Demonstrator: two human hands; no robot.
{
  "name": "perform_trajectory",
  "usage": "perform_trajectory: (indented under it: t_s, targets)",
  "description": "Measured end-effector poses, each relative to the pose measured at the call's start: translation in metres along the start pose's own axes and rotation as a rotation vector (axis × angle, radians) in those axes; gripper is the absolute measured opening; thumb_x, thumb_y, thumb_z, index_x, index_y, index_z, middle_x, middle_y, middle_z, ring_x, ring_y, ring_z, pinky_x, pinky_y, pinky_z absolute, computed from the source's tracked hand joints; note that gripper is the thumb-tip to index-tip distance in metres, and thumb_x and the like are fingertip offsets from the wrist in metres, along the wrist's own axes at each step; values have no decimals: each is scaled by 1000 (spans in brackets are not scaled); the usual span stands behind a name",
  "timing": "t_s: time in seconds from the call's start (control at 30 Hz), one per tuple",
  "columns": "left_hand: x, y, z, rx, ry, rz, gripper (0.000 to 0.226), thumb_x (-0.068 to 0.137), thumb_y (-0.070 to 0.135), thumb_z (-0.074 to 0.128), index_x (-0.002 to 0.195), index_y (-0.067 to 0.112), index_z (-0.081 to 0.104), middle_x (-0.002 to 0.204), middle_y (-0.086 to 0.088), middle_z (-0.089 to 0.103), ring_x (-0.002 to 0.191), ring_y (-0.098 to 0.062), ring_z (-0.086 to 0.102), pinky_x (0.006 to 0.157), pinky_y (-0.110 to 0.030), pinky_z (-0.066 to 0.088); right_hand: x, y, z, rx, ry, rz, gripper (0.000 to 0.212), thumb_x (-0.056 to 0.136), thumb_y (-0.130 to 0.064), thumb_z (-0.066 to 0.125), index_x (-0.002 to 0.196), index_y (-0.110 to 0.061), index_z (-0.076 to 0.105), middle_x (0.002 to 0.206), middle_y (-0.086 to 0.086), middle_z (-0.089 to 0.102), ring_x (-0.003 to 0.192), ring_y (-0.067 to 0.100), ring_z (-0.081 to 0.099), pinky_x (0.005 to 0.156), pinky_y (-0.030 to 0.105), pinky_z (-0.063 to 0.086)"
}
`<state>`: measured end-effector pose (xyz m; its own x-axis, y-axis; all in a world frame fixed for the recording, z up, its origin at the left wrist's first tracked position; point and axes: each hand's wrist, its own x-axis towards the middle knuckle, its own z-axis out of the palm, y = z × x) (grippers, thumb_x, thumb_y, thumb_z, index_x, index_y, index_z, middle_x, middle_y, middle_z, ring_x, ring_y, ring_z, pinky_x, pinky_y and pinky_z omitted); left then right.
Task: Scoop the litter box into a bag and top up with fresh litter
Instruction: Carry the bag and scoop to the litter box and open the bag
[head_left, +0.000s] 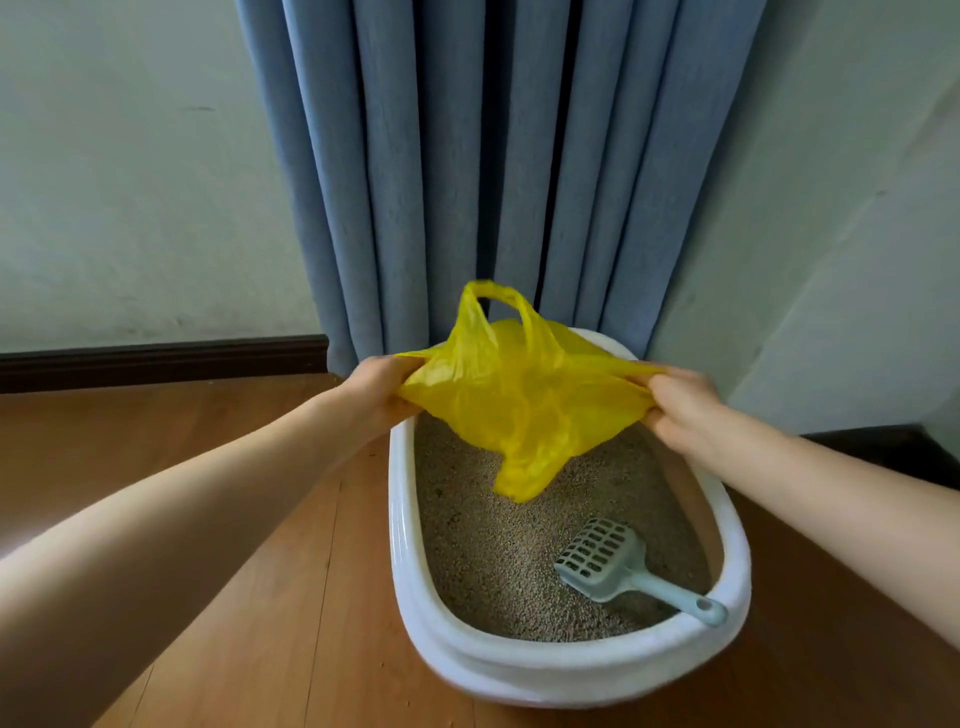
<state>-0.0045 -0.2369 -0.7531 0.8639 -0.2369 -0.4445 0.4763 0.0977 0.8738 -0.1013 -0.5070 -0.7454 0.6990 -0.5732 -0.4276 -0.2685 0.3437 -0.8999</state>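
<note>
Both hands, left hand (382, 384) and right hand (680, 402), pinch a crumpled, thin yellow bag (519, 400), stretching it above the white litter box (498, 670), where a pale blue scoop (608, 564) lies on the litter.

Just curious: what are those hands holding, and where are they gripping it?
Both hold the bag: left hand grips its left edge, right hand its right edge.

The litter box (566, 670) stands on the floor (234, 519), in front of the curtain (467, 156) and between two walls. Litter (493, 545) lies in the box. The scoop (618, 566) lies on the litter at the near right, handle resting on the rim. The bag (519, 400) hangs over the far end, between the left hand (379, 389) and right hand (685, 405).
</note>
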Motion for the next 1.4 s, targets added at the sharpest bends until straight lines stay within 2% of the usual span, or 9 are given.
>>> perform_trajectory:
  t_s: [0.17, 0.37, 0.47, 0.53, 0.63, 0.87, 1.07, 1.23, 1.4]
  targets:
    - [0, 13, -1, 364, -26, 48, 40, 79, 1, 70, 113, 17, 57, 114, -11, 60, 99, -21, 62, 78, -33, 57, 5, 2, -11, 29, -48, 124, 30, 99, -4, 44, 127, -6, 52, 106, 17, 64, 71, 22, 61, 49, 39, 53]
    - [-28, 60, 50, 598, -41, 637, 33, 85, -9, 51, 88, 20, 67, 96, 0, 66, 93, -11, 62, 80, -22, 48, -8, 1, 3, -110, -226, 161, 22, 98, -16, 45, 108, -9, 64, 94, 15, 68, 82, 29, 63, 70, 40, 53]
    - [-48, 54, 80, 895, -281, 750, 19, 86, 16, 67, 104, 20, 66, 103, 4, 65, 93, -9, 61, 78, -15, 48, -16, 1, 19, -210, -299, 115, 27, 95, -10, 49, 118, -10, 63, 95, 15, 69, 85, 30, 64, 87, 46, 52]
    - [-50, 36, 91, 1237, -399, 759, 45, 77, 31, 75, 118, 27, 56, 112, 5, 53, 92, -12, 57, 72, -19, 49, -23, 4, 28, -270, -387, 42, 26, 92, -8, 53, 115, -10, 64, 97, 17, 70, 87, 30, 65, 87, 46, 52]
    - [-34, 18, 85, 1485, -307, 791, 41, 82, 16, 63, 120, 21, 50, 112, -2, 46, 89, -23, 57, 69, -33, 51, -29, 5, 32, -490, -367, -171, 16, 84, -11, 63, 100, -12, 66, 99, 19, 69, 91, 33, 65, 87, 47, 52]
    - [-15, 41, 42, 1415, 11, 690, 30, 88, -4, 41, 102, 15, 59, 94, -2, 51, 91, -22, 54, 63, -25, 37, -24, 4, 11, -1035, -283, -541, 13, 81, -8, 63, 89, -17, 63, 90, 2, 64, 83, 25, 61, 72, 38, 50]
    - [-18, 55, 25, 247, -71, 22, 9, 88, 10, 50, 85, 9, 58, 77, -5, 55, 67, -18, 58, 49, -23, 50, -8, 3, 0, -990, -100, -448, 22, 86, -13, 61, 107, -16, 68, 116, 8, 64, 96, 21, 57, 73, 26, 40]
    - [-13, 47, 3, 587, -280, 80, 32, 82, -6, 58, 69, 20, 45, 71, -4, 50, 65, -19, 53, 52, -27, 45, -1, -1, -8, -808, -26, -241, 28, 89, -8, 58, 118, -7, 60, 103, 13, 60, 80, 23, 54, 52, 26, 46]
    - [-2, 32, -18, 671, -280, 192, 53, 82, -19, 43, 50, 23, 51, 59, 3, 48, 56, -13, 46, 50, -25, 42, -4, -10, -7, -71, -371, 149, 38, 98, 8, 33, 131, -2, 47, 78, 12, 70, 56, 16, 70, 50, 25, 57]
